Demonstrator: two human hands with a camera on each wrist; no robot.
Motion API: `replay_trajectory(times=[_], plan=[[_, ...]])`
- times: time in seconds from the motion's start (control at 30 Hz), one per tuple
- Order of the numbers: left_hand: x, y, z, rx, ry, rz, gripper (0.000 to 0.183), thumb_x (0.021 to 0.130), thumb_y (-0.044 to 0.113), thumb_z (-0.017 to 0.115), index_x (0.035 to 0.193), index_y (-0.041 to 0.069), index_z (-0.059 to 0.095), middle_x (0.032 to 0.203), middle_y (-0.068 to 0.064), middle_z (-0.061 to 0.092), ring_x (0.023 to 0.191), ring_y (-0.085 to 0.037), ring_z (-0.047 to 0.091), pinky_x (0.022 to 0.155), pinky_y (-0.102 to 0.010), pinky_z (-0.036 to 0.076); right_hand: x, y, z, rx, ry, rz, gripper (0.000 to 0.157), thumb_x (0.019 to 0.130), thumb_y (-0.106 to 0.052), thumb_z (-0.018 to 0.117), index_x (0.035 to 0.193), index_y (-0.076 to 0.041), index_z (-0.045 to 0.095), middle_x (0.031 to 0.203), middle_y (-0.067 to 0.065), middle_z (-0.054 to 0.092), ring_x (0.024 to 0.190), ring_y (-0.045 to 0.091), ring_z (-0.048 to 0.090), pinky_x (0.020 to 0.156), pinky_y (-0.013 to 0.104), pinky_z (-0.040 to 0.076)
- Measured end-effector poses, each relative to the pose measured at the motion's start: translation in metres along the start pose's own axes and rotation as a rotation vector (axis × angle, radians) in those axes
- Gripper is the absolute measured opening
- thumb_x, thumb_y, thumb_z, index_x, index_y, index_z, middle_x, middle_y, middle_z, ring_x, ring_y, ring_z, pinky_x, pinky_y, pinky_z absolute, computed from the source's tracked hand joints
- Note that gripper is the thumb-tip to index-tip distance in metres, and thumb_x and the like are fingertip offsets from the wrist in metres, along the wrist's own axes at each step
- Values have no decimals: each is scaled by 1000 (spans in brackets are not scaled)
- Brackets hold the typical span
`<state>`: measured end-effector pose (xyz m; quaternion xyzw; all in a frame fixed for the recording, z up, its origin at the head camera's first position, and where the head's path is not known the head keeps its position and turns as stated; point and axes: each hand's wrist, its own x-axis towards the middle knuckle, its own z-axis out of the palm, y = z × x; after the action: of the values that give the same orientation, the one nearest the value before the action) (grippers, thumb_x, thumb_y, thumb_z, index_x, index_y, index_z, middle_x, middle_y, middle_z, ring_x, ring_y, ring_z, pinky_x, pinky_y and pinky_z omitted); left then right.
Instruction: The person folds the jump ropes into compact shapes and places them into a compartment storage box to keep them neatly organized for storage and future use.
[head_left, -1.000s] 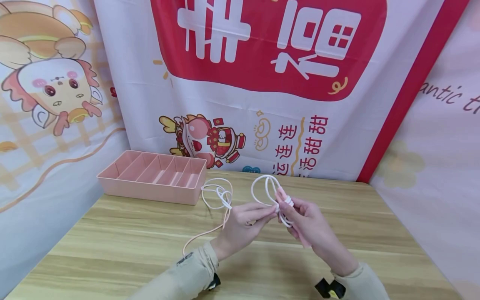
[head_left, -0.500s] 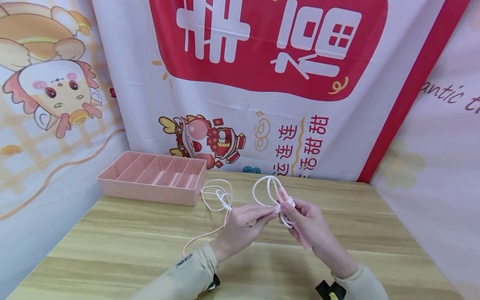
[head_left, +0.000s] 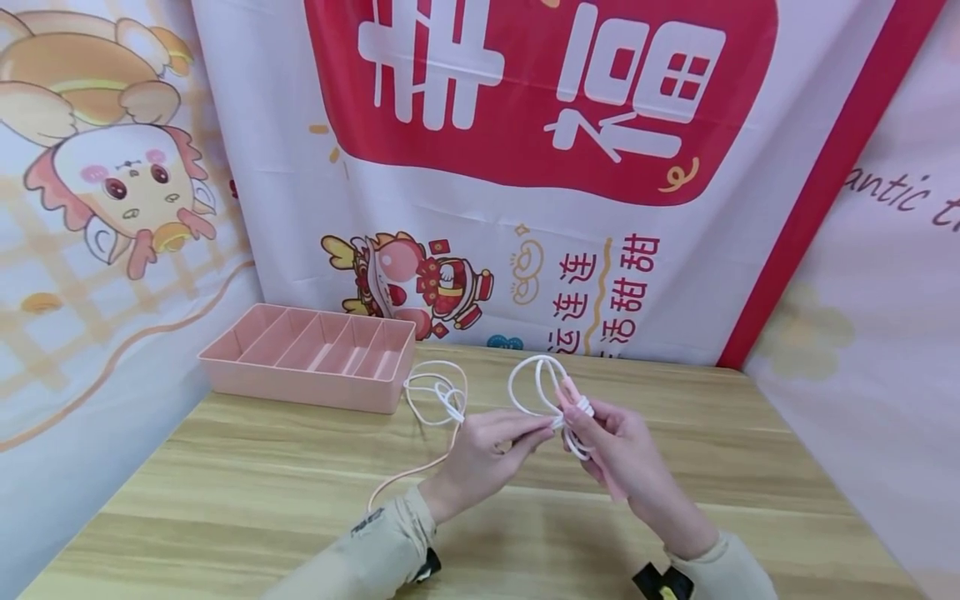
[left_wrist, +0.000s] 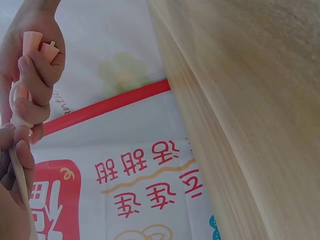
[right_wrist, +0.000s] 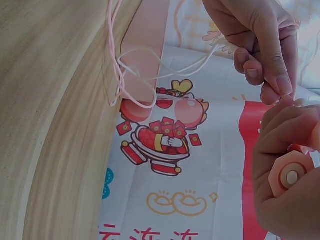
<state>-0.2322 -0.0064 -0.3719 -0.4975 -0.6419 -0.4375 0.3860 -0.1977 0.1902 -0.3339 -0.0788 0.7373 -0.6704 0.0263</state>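
In the head view, my right hand point(head_left: 630, 454) grips the pink handles of a jump rope point(head_left: 572, 392), with white cord wound around them. My left hand point(head_left: 483, 454) pinches the cord close beside the windings, fingertips nearly touching the right hand. A white loop of cord stands up above both hands. The left wrist view shows two flared handle ends point(left_wrist: 32, 41) sticking out of the right fist. Seen from the right wrist, one handle end point(right_wrist: 291, 175) has a pale round centre. More cord point(head_left: 435, 396), white turning to pink, trails from the left hand across the table.
A pink box point(head_left: 300, 387) with several narrow compartments stands at the back left of the wooden table point(head_left: 247, 492), right beside the trailing cord. Printed cloths point(head_left: 442, 196) hang behind the table and along both sides.
The head view has shifted slightly. Both hands keep nearly the same pose on the jump rope, and the box and trailing cord stay in place.
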Motion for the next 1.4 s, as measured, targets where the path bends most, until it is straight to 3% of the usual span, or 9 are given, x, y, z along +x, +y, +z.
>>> replay_trajectory(times=[0.27, 0.57, 0.77, 0.9, 1.07, 1.2, 1.3, 1.4], plan=[[1, -1, 1, -9, -13, -10, 26, 81, -4, 77, 107, -1, 73, 101, -9, 73, 93, -11, 69, 80, -20, 53, -1, -2, -3, 12, 10, -5, 38, 96, -29, 66, 110, 6, 63, 78, 12, 62, 48, 11, 44, 39, 20, 36], [-1, 0, -2, -20, -14, -12, 26, 81, -6, 77, 106, -2, 74, 103, -10, 72, 96, -13, 69, 81, -21, 53, 1, -3, -6, 93, -27, -93, 36, 99, -23, 62, 111, 11, 60, 75, 9, 63, 47, 9, 44, 38, 18, 34], [2, -5, -3, -45, -37, 0, 25, 81, -5, 77, 105, -2, 74, 99, -9, 73, 91, -10, 69, 77, -19, 53, 0, -5, -8, 122, -53, -113, 27, 99, -20, 62, 108, 6, 64, 75, 9, 63, 47, 9, 45, 39, 17, 36], [4, -8, -6, -112, -72, -39, 22, 81, -5, 77, 103, -4, 74, 96, -9, 73, 86, -8, 69, 69, -14, 52, 0, -7, -10, 162, -94, -146, 22, 100, -16, 59, 104, 4, 65, 75, 9, 62, 49, 9, 46, 39, 16, 36], [5, -13, -13, -257, -189, -169, 18, 86, -4, 73, 104, -6, 74, 90, -6, 74, 66, -2, 64, 49, -16, 47, -1, -9, -16, 180, -201, -207, 19, 101, -10, 55, 103, 5, 65, 77, 9, 63, 51, 8, 47, 40, 16, 36], [3, -17, -23, -409, -351, -399, 13, 92, 4, 69, 102, 2, 77, 76, 2, 71, 56, -4, 53, 44, -20, 41, -3, -8, -20, 167, -321, -261, 20, 103, -4, 50, 108, 7, 65, 78, 12, 64, 51, 8, 47, 39, 18, 37], [2, -21, -30, -434, -434, -537, 11, 94, 11, 69, 95, 10, 80, 71, 8, 68, 55, -5, 47, 44, -22, 33, -3, -8, -23, 143, -391, -303, 20, 103, -1, 47, 110, 8, 64, 77, 13, 63, 48, 11, 44, 35, 23, 36], [1, -25, -33, -415, -472, -570, 11, 94, 12, 69, 93, 11, 80, 78, 12, 71, 59, -4, 49, 49, -22, 35, -3, -8, -23, 119, -429, -338, 20, 102, 2, 46, 112, 10, 62, 74, 10, 62, 45, 14, 42, 32, 30, 31]])
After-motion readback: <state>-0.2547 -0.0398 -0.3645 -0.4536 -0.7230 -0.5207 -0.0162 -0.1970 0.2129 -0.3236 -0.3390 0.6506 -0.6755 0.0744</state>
